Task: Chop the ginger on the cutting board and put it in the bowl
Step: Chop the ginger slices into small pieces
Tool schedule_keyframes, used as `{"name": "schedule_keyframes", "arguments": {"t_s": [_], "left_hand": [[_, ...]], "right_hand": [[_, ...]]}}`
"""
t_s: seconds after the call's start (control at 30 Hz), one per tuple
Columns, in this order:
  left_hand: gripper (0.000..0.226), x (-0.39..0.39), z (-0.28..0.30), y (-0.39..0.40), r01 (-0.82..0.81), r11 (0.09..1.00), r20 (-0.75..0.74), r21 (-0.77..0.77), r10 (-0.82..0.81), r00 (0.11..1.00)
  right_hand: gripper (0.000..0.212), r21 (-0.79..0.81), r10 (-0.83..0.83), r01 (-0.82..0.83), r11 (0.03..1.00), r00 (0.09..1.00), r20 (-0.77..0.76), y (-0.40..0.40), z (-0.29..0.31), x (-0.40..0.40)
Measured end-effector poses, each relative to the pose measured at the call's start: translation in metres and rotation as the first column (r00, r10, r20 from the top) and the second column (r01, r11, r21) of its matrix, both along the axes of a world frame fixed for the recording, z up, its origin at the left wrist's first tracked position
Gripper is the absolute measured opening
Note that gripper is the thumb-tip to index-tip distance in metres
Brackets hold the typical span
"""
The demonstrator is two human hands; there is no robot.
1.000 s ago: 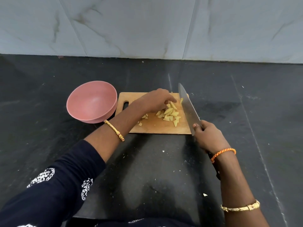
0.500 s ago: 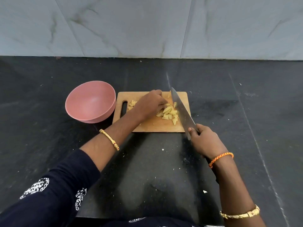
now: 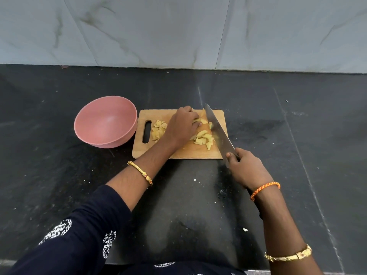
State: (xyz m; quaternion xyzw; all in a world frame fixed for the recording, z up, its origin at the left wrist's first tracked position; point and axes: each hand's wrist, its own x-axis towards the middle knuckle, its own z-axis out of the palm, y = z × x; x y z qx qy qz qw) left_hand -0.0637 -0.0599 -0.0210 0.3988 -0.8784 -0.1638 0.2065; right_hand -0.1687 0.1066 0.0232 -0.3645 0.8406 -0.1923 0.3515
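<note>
While the right hand (image 3: 247, 169) gripped the knife (image 3: 217, 130), the left hand (image 3: 183, 125) curled over ginger (image 3: 203, 138) on the cutting board (image 3: 178, 152), beside the empty bowl (image 3: 106, 122). Its fingertips, close to the blade, risked a nick.

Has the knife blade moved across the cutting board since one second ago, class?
Yes. The knife has swung left over the cutting board, from its right edge towards the left hand and the ginger.
</note>
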Motion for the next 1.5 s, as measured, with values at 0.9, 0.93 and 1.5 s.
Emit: {"name": "schedule_keyframes", "arguments": {"t_s": [0.9,0.93,1.5], "left_hand": [[0.028,0.002,0.007,-0.001,-0.144,0.968,-0.022,0.205,0.152,0.988],[0.029,0.003,0.007,-0.001,-0.141,0.966,-0.020,0.218,0.149,0.989],[0.034,0.005,0.005,0.002,-0.151,0.944,-0.238,0.293,0.225,0.945]], "right_hand": [[0.018,0.100,0.137,-0.117,0.988,0.967,-0.217,0.011,0.013,0.008],[0.018,0.071,0.116,-0.103,0.992,0.972,-0.205,0.009,0.011,0.008],[0.023,0.191,0.205,-0.184,0.964,0.974,-0.096,-0.032,0.016,0.011]]}}
